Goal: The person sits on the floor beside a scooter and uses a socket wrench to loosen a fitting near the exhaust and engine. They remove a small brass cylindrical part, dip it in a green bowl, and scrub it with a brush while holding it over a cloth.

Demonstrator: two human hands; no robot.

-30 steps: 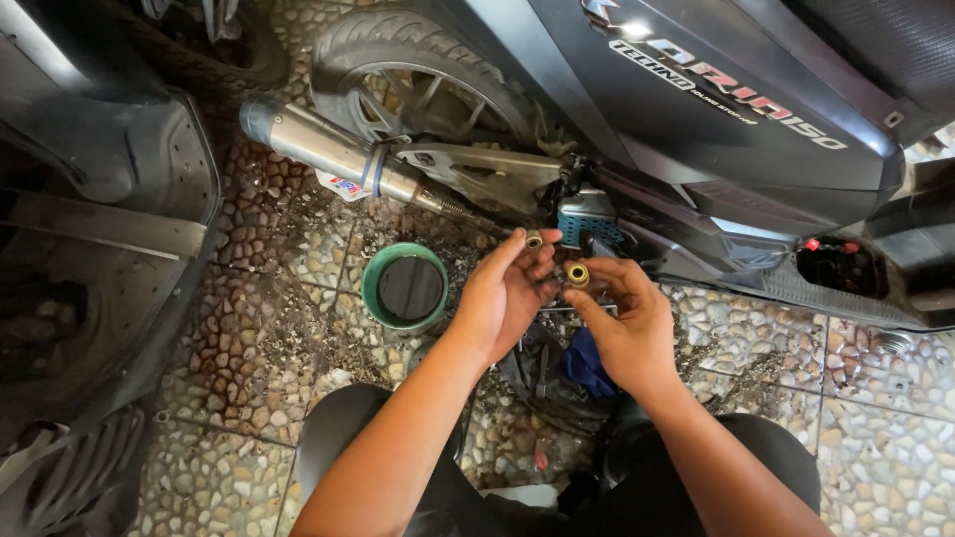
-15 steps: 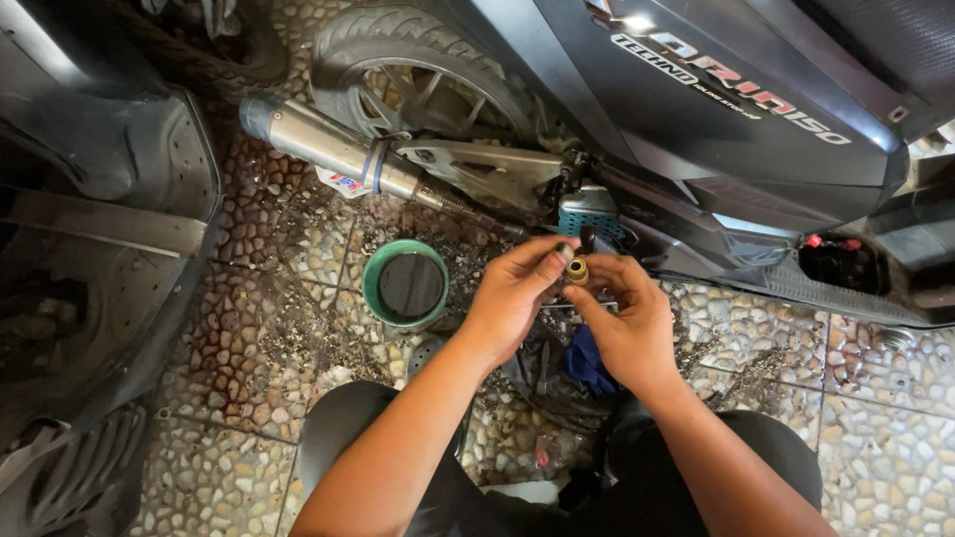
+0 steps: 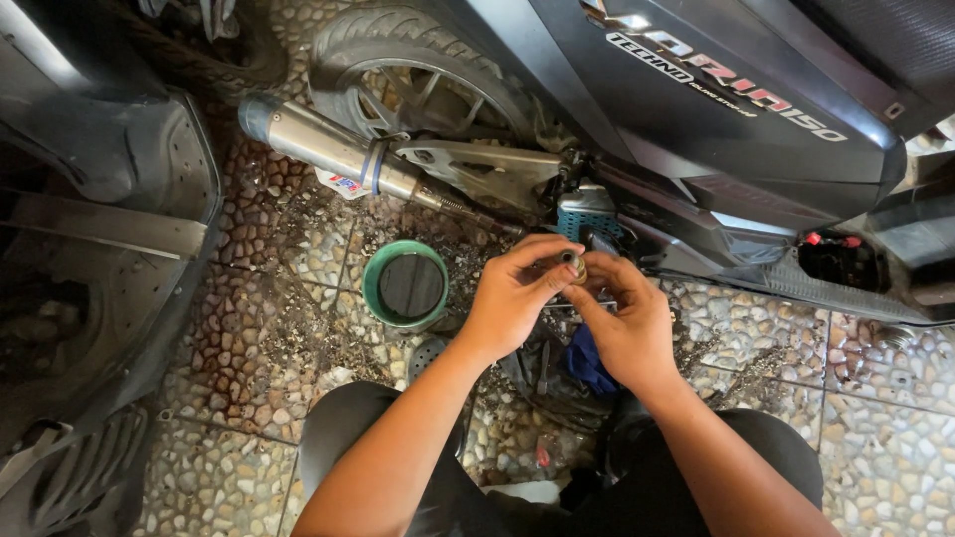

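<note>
My left hand [image 3: 513, 295] and my right hand [image 3: 625, 316] meet in front of me, fingertips together around a small round metal part [image 3: 571, 263] with a brass-coloured ring. Both hands pinch it, just below the blue engine part [image 3: 587, 211] of a dark scooter [image 3: 756, 119]. The scooter's rear wheel [image 3: 408, 75] and silver exhaust pipe [image 3: 328, 149] lie beyond the hands.
A green bowl [image 3: 405, 285] holding dark liquid stands on the pebbled tile floor [image 3: 259, 318], left of my left hand. A blue rag [image 3: 589, 364] and tools lie under my hands. Another dark scooter's body [image 3: 90, 259] fills the left side. My knees are at the bottom.
The hands have closed tighter around the small part, which now points sideways between the fingertips; they stay in the same place.
</note>
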